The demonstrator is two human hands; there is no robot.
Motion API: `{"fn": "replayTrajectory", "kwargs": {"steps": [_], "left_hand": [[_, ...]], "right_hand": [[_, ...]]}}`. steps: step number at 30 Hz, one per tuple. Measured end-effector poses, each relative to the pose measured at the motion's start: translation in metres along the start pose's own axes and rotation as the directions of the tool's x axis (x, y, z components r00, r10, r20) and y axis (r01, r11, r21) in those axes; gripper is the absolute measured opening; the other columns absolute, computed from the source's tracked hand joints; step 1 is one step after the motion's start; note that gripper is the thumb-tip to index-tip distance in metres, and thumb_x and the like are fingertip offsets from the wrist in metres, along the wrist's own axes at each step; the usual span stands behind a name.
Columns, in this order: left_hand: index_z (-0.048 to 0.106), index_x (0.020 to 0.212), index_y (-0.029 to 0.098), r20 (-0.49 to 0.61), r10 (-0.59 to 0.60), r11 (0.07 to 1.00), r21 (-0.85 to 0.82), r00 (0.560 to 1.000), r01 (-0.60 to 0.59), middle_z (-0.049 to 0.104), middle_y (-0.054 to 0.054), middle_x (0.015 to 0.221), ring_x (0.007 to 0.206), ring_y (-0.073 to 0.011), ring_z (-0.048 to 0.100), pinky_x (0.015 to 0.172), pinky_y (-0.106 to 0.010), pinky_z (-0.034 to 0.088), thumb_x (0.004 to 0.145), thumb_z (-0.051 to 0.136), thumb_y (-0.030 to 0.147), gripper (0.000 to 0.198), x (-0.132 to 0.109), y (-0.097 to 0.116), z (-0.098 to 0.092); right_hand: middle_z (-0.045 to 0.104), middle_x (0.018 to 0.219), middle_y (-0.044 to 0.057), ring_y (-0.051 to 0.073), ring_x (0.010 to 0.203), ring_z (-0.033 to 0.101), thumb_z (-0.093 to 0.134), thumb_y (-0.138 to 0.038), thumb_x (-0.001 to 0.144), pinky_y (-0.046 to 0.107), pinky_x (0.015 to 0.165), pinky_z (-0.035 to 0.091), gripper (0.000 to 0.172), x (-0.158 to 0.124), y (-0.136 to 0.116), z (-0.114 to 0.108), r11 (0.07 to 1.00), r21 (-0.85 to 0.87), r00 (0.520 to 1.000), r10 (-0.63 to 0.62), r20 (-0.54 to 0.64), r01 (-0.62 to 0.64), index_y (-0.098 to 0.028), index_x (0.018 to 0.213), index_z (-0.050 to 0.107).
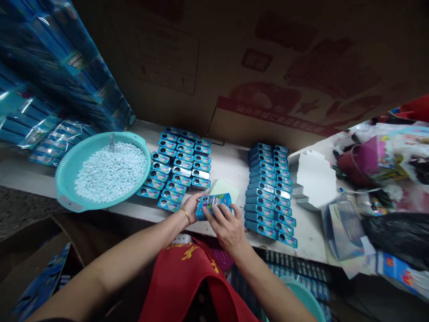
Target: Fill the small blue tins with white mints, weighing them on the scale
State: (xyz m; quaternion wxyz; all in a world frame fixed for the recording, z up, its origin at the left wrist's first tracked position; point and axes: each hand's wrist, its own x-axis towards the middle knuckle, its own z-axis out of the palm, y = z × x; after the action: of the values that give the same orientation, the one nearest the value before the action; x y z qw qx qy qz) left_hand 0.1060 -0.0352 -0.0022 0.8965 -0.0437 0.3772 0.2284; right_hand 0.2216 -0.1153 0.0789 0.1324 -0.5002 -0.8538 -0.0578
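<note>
A small blue candy tin with a printed lid is between my two hands, over the front of the white table. My left hand grips its left end from beneath. The fingers of my right hand close over its right side and top. Under the tin lies a pale yellow-green pad. Rows of similar blue tins stand left of my hands, and more rows of tins stand on the right. A turquoise basin at the left holds many white candies with a clear scoop among them.
A large cardboard box walls off the back of the table. Wrapped blue packs are stacked at the far left. White folded cards sit right of the tins, near bags and clutter. A second basin is below.
</note>
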Motion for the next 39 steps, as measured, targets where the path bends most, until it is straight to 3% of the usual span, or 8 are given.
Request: {"fn": "replayTrajectory", "kwargs": {"steps": [5, 10, 17, 24, 27, 34, 37, 39], "left_hand": [[0.057, 0.068, 0.01, -0.051, 0.042, 0.999, -0.002, 0.998, -0.042, 0.061, -0.008, 0.061, 0.052, -0.0148, 0.056, 0.052, -0.026, 0.045, 0.073, 0.048, 0.022, 0.016, 0.0, -0.002, 0.004], [0.056, 0.067, 0.01, -0.095, 0.112, 0.994, -0.005, 0.989, -0.113, 0.06, -0.006, 0.059, 0.056, -0.0136, 0.057, 0.059, -0.027, 0.048, 0.073, 0.049, 0.016, 0.011, 0.0, 0.0, 0.003], [0.059, 0.076, 0.005, -0.065, 0.076, 0.997, 0.02, 0.995, -0.074, 0.062, -0.012, 0.071, 0.071, -0.0187, 0.06, 0.067, -0.031, 0.049, 0.073, 0.05, 0.016, 0.014, -0.005, 0.008, -0.007], [0.059, 0.082, 0.005, -0.106, 0.092, 0.994, 0.071, 0.99, -0.085, 0.063, -0.013, 0.076, 0.073, -0.0169, 0.061, 0.065, -0.026, 0.051, 0.073, 0.051, 0.011, 0.014, -0.02, 0.012, -0.008], [0.059, 0.084, 0.006, -0.149, 0.075, 0.994, 0.095, 0.986, -0.062, 0.063, -0.013, 0.077, 0.075, -0.0176, 0.061, 0.067, -0.027, 0.051, 0.071, 0.052, 0.009, 0.015, -0.034, 0.008, -0.014], [0.057, 0.095, 0.007, -0.097, -0.052, 0.981, 0.18, 0.994, 0.069, 0.062, -0.015, 0.09, 0.084, -0.0206, 0.059, 0.078, -0.033, 0.046, 0.07, 0.052, 0.007, 0.026, -0.06, -0.012, -0.032], [0.059, 0.088, 0.006, -0.027, -0.109, 0.969, 0.218, 0.994, 0.113, 0.063, -0.013, 0.085, 0.08, -0.0187, 0.06, 0.077, -0.032, 0.045, 0.068, 0.052, 0.005, 0.022, -0.061, -0.023, -0.033], [0.061, 0.08, 0.006, 0.025, -0.133, 0.958, 0.259, 0.991, 0.122, 0.063, -0.011, 0.077, 0.074, -0.0169, 0.059, 0.076, -0.032, 0.044, 0.066, 0.051, 0.003, 0.018, -0.06, -0.028, -0.033]], "right_hand": [[0.052, 0.105, 0.004, 0.02, 0.098, 0.041, 0.043, -0.014, 0.08, 0.039, 0.087, 0.028, 0.037, -0.011, 0.009, 0.014, 0.956, 0.186, 0.974, 0.228, 0.014, -0.227, -0.027, 0.114, 0.047], [0.049, 0.102, 0.006, 0.019, 0.098, 0.044, 0.045, -0.014, 0.074, 0.037, 0.086, 0.035, 0.032, -0.033, 0.029, 0.035, 0.639, 0.603, 0.809, 0.588, 0.018, -0.478, -0.021, 0.104, 0.049], [0.053, 0.096, 0.003, 0.016, 0.087, 0.052, 0.052, -0.02, 0.067, 0.032, 0.078, 0.041, 0.035, -0.055, 0.056, 0.084, 0.106, 0.887, 0.586, 0.785, 0.203, -0.449, -0.02, 0.1, 0.044], [0.055, 0.087, 0.001, 0.014, 0.079, 0.054, 0.056, -0.021, 0.061, 0.031, 0.074, 0.043, 0.039, -0.056, 0.074, 0.13, -0.085, 0.919, 0.455, 0.849, 0.269, -0.385, -0.018, 0.098, 0.042], [0.055, 0.092, 0.004, 0.016, 0.082, 0.054, 0.055, -0.024, 0.064, 0.033, 0.075, 0.044, 0.041, -0.062, 0.078, 0.125, 0.008, 0.888, 0.5, 0.828, 0.252, -0.459, -0.017, 0.102, 0.042], [0.048, 0.107, 0.009, 0.02, 0.103, 0.042, 0.045, -0.019, 0.077, 0.041, 0.088, 0.035, 0.032, -0.07, 0.021, 0.053, 0.615, 0.533, 0.705, 0.708, -0.048, -0.581, -0.02, 0.109, 0.047], [0.049, 0.102, 0.008, 0.018, 0.094, 0.046, 0.044, -0.016, 0.079, 0.034, 0.08, 0.042, 0.032, -0.052, -0.021, 0.037, 0.681, 0.556, 0.86, 0.493, 0.133, -0.476, -0.022, 0.109, 0.048], [0.05, 0.099, 0.007, 0.017, 0.089, 0.047, 0.046, -0.015, 0.078, 0.031, 0.075, 0.044, 0.035, -0.04, -0.037, 0.035, 0.702, 0.547, 0.89, 0.37, 0.266, -0.456, -0.023, 0.112, 0.046]]}}
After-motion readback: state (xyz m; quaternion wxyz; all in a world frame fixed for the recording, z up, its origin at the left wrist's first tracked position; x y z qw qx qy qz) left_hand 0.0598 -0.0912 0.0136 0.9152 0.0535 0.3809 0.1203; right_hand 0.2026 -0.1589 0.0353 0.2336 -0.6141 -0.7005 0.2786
